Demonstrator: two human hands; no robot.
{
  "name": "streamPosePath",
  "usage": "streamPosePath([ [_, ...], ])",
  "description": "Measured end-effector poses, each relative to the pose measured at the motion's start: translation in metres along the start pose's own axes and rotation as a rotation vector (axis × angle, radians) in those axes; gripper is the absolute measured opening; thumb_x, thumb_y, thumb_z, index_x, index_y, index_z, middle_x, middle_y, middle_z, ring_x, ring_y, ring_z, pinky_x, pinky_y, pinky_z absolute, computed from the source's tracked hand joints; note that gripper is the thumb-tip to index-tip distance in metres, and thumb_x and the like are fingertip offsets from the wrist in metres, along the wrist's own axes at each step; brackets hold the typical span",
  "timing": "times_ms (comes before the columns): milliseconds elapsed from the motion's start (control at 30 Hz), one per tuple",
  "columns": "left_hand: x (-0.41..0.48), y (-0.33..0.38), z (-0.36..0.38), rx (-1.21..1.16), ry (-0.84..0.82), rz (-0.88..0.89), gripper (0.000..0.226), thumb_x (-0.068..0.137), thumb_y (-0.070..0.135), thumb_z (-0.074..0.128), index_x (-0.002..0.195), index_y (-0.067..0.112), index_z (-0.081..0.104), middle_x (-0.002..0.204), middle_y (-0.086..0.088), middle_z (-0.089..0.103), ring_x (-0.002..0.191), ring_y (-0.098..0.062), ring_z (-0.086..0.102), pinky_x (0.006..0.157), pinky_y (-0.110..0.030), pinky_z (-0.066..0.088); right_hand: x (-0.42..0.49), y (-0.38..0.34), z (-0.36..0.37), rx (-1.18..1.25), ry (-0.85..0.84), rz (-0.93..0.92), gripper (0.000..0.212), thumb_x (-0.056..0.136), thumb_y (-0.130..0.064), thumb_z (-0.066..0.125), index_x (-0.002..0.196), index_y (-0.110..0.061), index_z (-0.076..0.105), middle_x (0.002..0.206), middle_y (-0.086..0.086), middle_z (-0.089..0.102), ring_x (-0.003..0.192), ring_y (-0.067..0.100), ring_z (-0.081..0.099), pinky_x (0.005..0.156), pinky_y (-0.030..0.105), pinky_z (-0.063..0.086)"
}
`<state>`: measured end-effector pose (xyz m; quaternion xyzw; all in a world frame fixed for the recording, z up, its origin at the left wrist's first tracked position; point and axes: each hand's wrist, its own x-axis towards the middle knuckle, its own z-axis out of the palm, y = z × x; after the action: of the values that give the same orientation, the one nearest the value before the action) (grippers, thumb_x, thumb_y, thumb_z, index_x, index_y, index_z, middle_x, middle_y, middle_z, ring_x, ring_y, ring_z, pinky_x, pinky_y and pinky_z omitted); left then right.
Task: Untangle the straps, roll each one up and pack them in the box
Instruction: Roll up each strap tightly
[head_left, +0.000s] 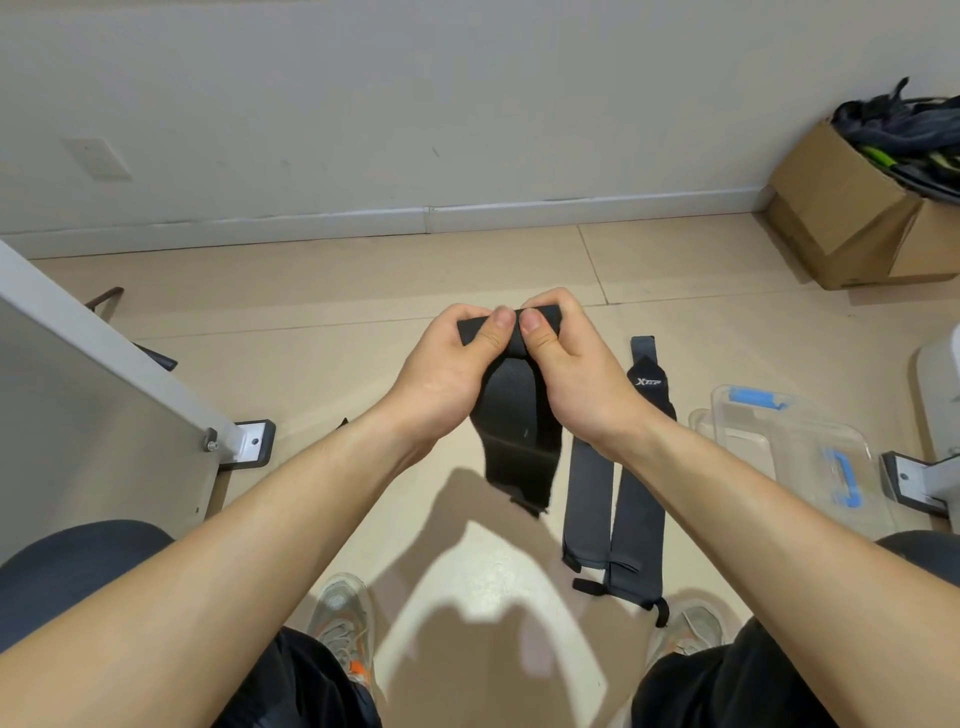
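Held one black strap (514, 415) up over the floor (322, 291), centred in front of the body. Gripped its rolled top end with both hands side by side. Curled left hand (447, 364) round the left part of the roll and right hand (571, 364) round the right part, with both thumbs pressed on the near face, tips just beside each other. Unrolled remainder hanging down between the wrists. Could not tell whether its lower end touched the floor.

Observed two grey straps (589, 493) lying flat on the floor just right of the hanging strap, side by side along their length, the right one marked with a white logo near its far end. Observed clear box (800, 436), with blue handle and blue clasp, on the floor near the grey straps on their right, partly hidden by the right forearm. Could not tell whether its lid was fitted.

Observed cardboard box (841, 208), filled with dark items, against the wall at far right, well apart. Observed two shoes (343, 618) on the floor below the arms.
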<state>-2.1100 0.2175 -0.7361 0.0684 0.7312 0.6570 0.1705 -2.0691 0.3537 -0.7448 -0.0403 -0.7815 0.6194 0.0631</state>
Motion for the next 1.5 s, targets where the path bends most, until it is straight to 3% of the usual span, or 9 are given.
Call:
streamPosePath([
  [167, -0.005, -0.002, 0.004, -0.008, 0.07, 0.079, 0.01, 0.099, 0.023, 0.066, 0.105, 0.02, 0.058, 0.091, -0.001, 0.069, 0.082, -0.013, 0.067, 0.074, -0.029, 0.053, 0.002, -0.003, 0.003, 0.284, 0.008, 0.112, 0.005, 0.107, -0.028, 0.049, 0.107, -0.025, 0.054, 0.098, 0.003, 0.066, 0.09, 0.012, 0.065, 0.083, 0.031, 0.053],
  [300, -0.007, 0.0, 0.0, 0.041, 0.049, 0.146, 0.015, 0.097, 0.016, 0.068, 0.104, 0.02, 0.055, 0.084, 0.002, 0.068, 0.075, -0.008, 0.067, 0.067, -0.023, 0.052, 0.003, 0.001, 0.003, 0.259, 0.005, 0.188, 0.043, 0.092, -0.06, 0.051, 0.106, -0.02, 0.06, 0.105, 0.006, 0.074, 0.103, 0.02, 0.072, 0.099, 0.045, 0.054],
  [367, -0.007, 0.001, 0.0, 0.038, 0.036, 0.131, 0.016, 0.097, 0.017, 0.068, 0.106, 0.018, 0.056, 0.082, 0.003, 0.068, 0.074, -0.008, 0.066, 0.067, -0.023, 0.053, 0.003, -0.001, 0.003, 0.25, -0.018, 0.15, 0.047, 0.099, -0.054, 0.05, 0.113, -0.009, 0.06, 0.112, 0.015, 0.073, 0.108, 0.028, 0.072, 0.101, 0.051, 0.054],
  [467, -0.006, 0.002, 0.0, -0.017, 0.021, 0.061, 0.019, 0.099, 0.027, 0.065, 0.112, 0.015, 0.058, 0.091, 0.003, 0.071, 0.083, -0.008, 0.069, 0.075, -0.025, 0.055, 0.005, -0.002, 0.001, 0.271, -0.01, 0.122, 0.032, 0.095, -0.046, 0.053, 0.1, -0.015, 0.059, 0.104, 0.018, 0.072, 0.101, 0.033, 0.072, 0.095, 0.054, 0.057],
  [700, -0.007, 0.003, 0.009, -0.246, 0.038, -0.141, 0.077, 0.078, 0.076, 0.06, 0.124, 0.014, 0.061, 0.118, -0.01, 0.074, 0.109, -0.026, 0.072, 0.102, -0.051, 0.053, 0.001, 0.001, 0.001, 0.139, -0.036, 0.019, 0.016, 0.105, -0.036, 0.047, 0.098, -0.022, 0.053, 0.092, -0.004, 0.065, 0.089, 0.013, 0.062, 0.086, 0.043, 0.052],
  [933, -0.006, 0.004, 0.007, -0.212, 0.038, -0.009, 0.024, 0.091, 0.042, 0.069, 0.101, 0.023, 0.057, 0.095, -0.01, 0.069, 0.087, -0.026, 0.068, 0.079, -0.047, 0.056, 0.002, -0.007, 0.0, 0.293, -0.017, 0.047, 0.011, 0.106, -0.023, 0.05, 0.098, -0.019, 0.056, 0.088, 0.0, 0.063, 0.085, 0.012, 0.06, 0.078, 0.033, 0.049],
  [1100, -0.008, 0.003, 0.003, -0.202, -0.055, 0.054, 0.015, 0.101, 0.012, 0.062, 0.106, 0.019, 0.049, 0.086, -0.013, 0.066, 0.076, -0.026, 0.065, 0.065, -0.033, 0.054, 0.005, -0.006, -0.003, 0.341, -0.071, 0.166, 0.036, 0.1, -0.051, 0.051, 0.098, -0.016, 0.058, 0.087, 0.0, 0.066, 0.085, 0.013, 0.066, 0.084, 0.04, 0.054],
  [1333, -0.007, 0.002, 0.008, -0.381, -0.04, -0.096, 0.035, 0.101, 0.021, 0.06, 0.13, 0.004, 0.049, 0.103, -0.011, 0.069, 0.095, -0.024, 0.069, 0.083, -0.036, 0.056, 0.007, -0.003, -0.007, 0.138, -0.02, 0.002, 0.009, 0.107, -0.025, 0.051, 0.1, -0.025, 0.056, 0.086, -0.008, 0.062, 0.084, 0.007, 0.059, 0.081, 0.032, 0.049],
  [1500, -0.006, 0.001, 0.008, -0.292, -0.017, -0.049, 0.03, 0.104, 0.029, 0.055, 0.121, 0.005, 0.059, 0.105, -0.013, 0.072, 0.1, -0.026, 0.071, 0.092, -0.041, 0.056, 0.003, -0.002, -0.007, 0.028, -0.035, -0.093, 0.005, 0.105, -0.021, 0.054, 0.11, -0.023, 0.054, 0.091, -0.005, 0.062, 0.088, 0.01, 0.06, 0.084, 0.037, 0.051],
])
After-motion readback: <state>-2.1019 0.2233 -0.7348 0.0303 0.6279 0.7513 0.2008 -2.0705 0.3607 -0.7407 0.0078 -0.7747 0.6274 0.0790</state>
